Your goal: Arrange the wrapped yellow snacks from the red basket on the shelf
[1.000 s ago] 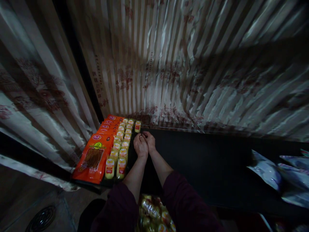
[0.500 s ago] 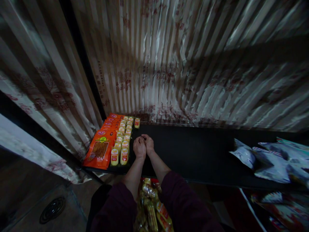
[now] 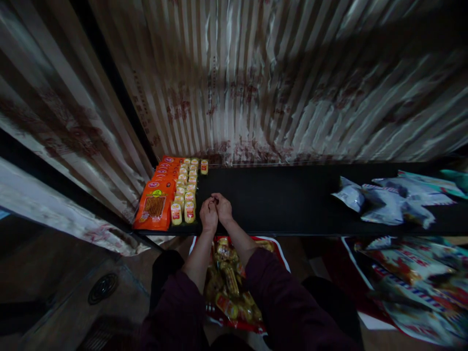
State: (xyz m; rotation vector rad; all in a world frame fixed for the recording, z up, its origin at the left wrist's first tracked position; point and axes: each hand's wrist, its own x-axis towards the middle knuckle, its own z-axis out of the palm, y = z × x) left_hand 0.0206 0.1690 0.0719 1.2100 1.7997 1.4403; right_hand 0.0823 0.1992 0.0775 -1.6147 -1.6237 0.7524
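Observation:
My left hand [image 3: 209, 214] and my right hand [image 3: 223, 207] are close together over the black shelf [image 3: 278, 195], touching or nearly so. Both have curled fingers; whatever they may hold is hidden behind the knuckles. Just left of them, small yellow wrapped snack packs [image 3: 189, 212] with red labels stand in two rows running back. One more yellow snack pack [image 3: 204, 167] stands apart at the rear, to the right of those rows. Beside the rows, several orange snack bags [image 3: 152, 207] overlap one behind another at the shelf's left end.
Below my forearms sits a red basket with a white rim [image 3: 284, 258], filled with yellow wrapped snacks [image 3: 229, 280]. Silvery bags [image 3: 383, 204] lie on the shelf's right part. More bags fill a container [image 3: 413, 268] at lower right. A striped curtain [image 3: 241, 97] hangs behind; a black post stands left.
The view has tilted downward, so the shelf appears higher and more of the basket and the lower-right bags shows. My hands stay together at nearly the same place by the yellow packs.

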